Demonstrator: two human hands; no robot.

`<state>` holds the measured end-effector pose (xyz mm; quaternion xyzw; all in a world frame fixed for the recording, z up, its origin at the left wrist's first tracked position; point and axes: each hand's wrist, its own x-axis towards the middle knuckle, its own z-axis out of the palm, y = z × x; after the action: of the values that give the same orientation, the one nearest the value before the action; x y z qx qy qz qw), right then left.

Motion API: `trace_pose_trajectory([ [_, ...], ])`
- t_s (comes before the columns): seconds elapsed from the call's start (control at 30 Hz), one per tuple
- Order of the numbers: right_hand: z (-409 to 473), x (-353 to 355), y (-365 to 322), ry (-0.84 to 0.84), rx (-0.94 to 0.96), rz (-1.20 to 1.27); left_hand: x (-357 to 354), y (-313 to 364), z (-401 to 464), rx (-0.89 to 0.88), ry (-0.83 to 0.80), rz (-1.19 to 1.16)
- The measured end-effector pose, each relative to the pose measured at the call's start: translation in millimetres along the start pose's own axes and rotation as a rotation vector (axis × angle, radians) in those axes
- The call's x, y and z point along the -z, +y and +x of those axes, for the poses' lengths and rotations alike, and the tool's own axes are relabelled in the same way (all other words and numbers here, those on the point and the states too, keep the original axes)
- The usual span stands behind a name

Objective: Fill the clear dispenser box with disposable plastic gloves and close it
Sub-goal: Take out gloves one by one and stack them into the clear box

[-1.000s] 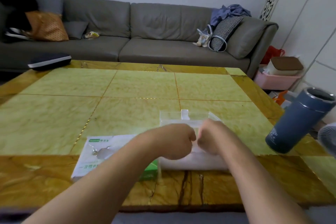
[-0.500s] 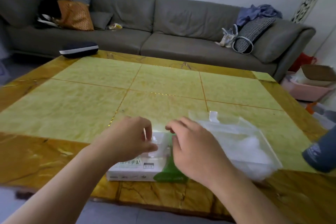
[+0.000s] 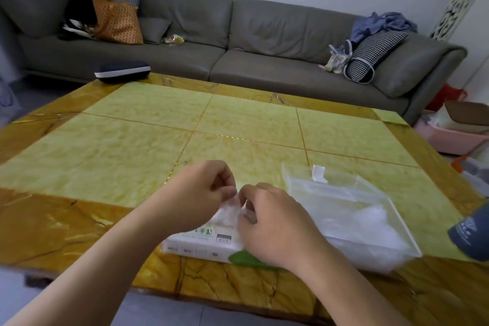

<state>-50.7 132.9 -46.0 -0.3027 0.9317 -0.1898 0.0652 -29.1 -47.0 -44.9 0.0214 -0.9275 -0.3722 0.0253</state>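
A white and green glove carton [image 3: 197, 245] lies near the table's front edge. A bunch of thin clear plastic gloves [image 3: 229, 214] sticks up out of its top. My left hand [image 3: 197, 194] and my right hand [image 3: 275, 225] both pinch that bunch just above the carton. To the right stands the clear dispenser box [image 3: 352, 217], its lid with a white tab [image 3: 318, 173] tilted open at the back. White crumpled gloves lie inside it. My right hand hides the carton's right end.
The yellow-green marble table [image 3: 158, 140] stretches ahead. A dark blue tumbler [image 3: 469, 233] stands at the right edge beside the dispenser. A dark case [image 3: 122, 71] lies at the far left corner. A grey sofa with cushions and bags runs behind; pink bins sit on the floor right.
My hands left the dispenser box, went left to the carton and pinched the gloves, which now stick up higher. The view has swung left and the tumbler has slid to the frame edge.
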Motion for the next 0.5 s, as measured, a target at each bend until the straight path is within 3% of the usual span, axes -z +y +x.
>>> trace_pose_trajectory([
  [0.27, 6.4, -7.4, 9.6, 0.177, -0.113, 0.273, -2.9, 6.9, -1.8, -0.115, 0.101, -0.323],
  [0.33, 7.1, -10.9, 11.2, 0.204, -0.105, 0.298, -0.1, -7.0, 0.9, -0.034, -0.052, -0.239],
  [0.4, 7.9, -13.9, 12.2, 0.228, -0.107, 0.299, -1.4, -20.8, 3.2, 0.029, -0.180, 0.010],
  [0.5, 9.2, -16.2, 11.8, 0.299, -0.116, 0.290, -8.9, -26.8, 3.7, 0.050, -0.177, 0.180],
])
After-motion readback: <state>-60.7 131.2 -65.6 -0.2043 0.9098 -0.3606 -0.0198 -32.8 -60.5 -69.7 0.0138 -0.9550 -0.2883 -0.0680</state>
